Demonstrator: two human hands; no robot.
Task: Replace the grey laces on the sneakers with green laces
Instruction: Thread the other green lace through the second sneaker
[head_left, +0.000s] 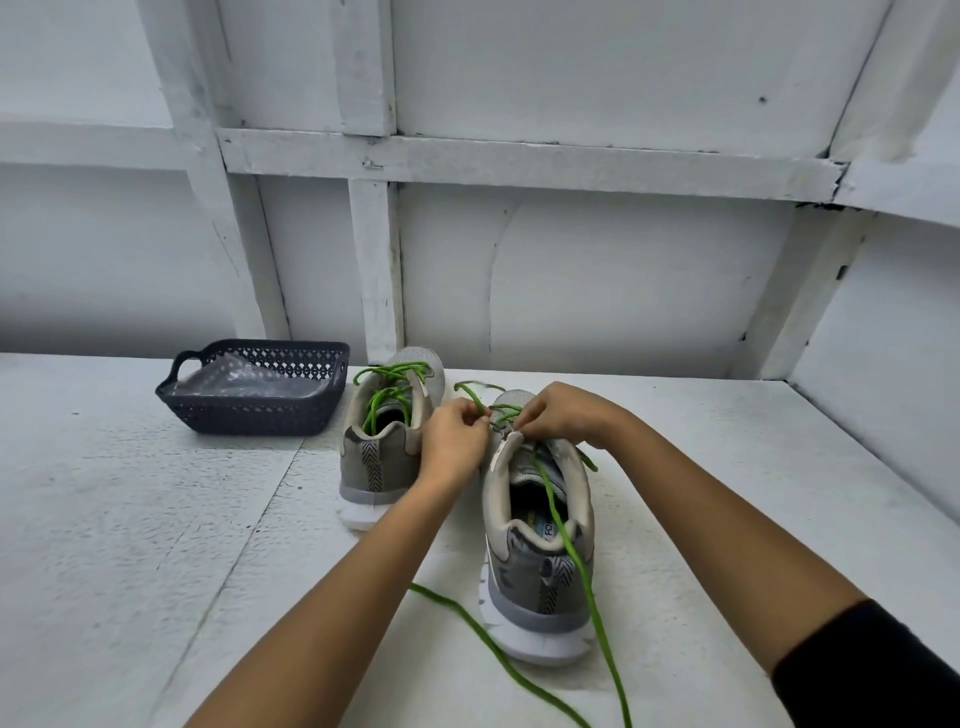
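Head view is showing the near sneaker standing upright on the white tabletop, heel toward the camera and toe pointing to the wall. It is wearing grey mesh with a pale cream collar, a chevron-patterned heel tab, a grey midsole and a white outsole. Its green lace is sitting only partly threaded: one long strand is trailing back across the shoe's opening and over the heel toward the camera, and another is snaking loose over the tabletop to the left of the heel. The left hand is pinching a short end of this lace with curled fingers just beside the tongue, while the right hand is pinching the lace at the upper eyelets, its fingers bunched tight. Just to the left and farther back, the far sneaker is standing with its own green lacing looped loosely above its opening. Farther left, a dark latticed basket is holding a clear plastic bag. A black sleeve is covering the right upper arm.
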